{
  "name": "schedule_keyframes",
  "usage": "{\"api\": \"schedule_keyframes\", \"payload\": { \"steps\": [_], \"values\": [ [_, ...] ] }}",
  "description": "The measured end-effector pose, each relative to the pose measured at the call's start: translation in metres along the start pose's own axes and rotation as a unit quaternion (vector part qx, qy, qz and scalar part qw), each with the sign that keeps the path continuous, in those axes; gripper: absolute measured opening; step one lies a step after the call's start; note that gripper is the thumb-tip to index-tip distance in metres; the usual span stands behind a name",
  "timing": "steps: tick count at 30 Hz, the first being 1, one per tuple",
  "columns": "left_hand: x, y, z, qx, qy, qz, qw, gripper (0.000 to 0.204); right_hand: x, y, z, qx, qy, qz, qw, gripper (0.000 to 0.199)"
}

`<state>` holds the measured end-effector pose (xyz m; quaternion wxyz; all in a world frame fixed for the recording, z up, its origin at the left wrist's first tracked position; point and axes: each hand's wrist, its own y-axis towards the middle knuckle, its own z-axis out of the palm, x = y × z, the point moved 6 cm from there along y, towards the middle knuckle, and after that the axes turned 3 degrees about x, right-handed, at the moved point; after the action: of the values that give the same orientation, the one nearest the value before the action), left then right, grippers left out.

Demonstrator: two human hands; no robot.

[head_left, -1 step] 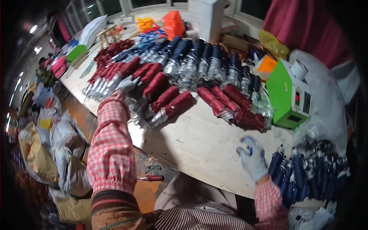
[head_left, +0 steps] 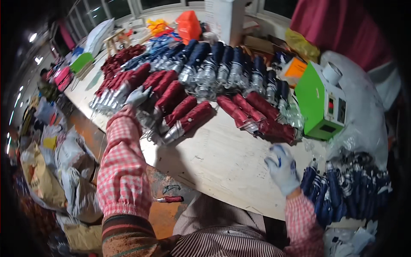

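Note:
My left hand (head_left: pixel 138 96), in a pale work glove, reaches over a row of folded dark red umbrellas (head_left: pixel 171 96). Its fingers stretch out and look apart, touching or just above the umbrellas; their tips are hard to make out. Silver ends of these umbrellas point toward me. Over the white table (head_left: pixel 222 171), my right hand (head_left: pixel 282 171) wears a white and blue glove. Its fingers are loosely bent and apart, with nothing in them. Just beyond it lies a smaller group of red umbrellas (head_left: pixel 257 113).
Navy umbrellas (head_left: pixel 222 64) line up behind the red ones. More navy umbrellas (head_left: pixel 338 192) are bunched at the right. A green box-shaped machine (head_left: pixel 319 103) stands at the back right. Bags (head_left: pixel 75 154) pile up at left. One red umbrella (head_left: pixel 171 199) lies on the floor.
The view has shifted slightly. My left hand stays at the red umbrellas, and my right hand shows a little more of its back over the table. No umbrella has visibly moved.

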<state>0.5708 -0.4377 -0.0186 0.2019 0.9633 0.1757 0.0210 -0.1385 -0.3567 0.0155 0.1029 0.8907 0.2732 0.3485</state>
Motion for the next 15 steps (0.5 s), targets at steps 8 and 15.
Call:
{"api": "schedule_keyframes", "payload": {
  "steps": [8,15],
  "values": [
    [-0.211,-0.148,-0.089,-0.202,-0.270,0.138,0.931,0.058,-0.080,0.072,0.003,-0.027,-0.369,0.011,0.929,0.067],
    [-0.357,-0.419,-0.107,0.341,-0.731,-0.017,0.591,0.082,-0.097,0.048,0.000,0.001,-0.305,-0.029,0.952,0.053]
  ]
}}
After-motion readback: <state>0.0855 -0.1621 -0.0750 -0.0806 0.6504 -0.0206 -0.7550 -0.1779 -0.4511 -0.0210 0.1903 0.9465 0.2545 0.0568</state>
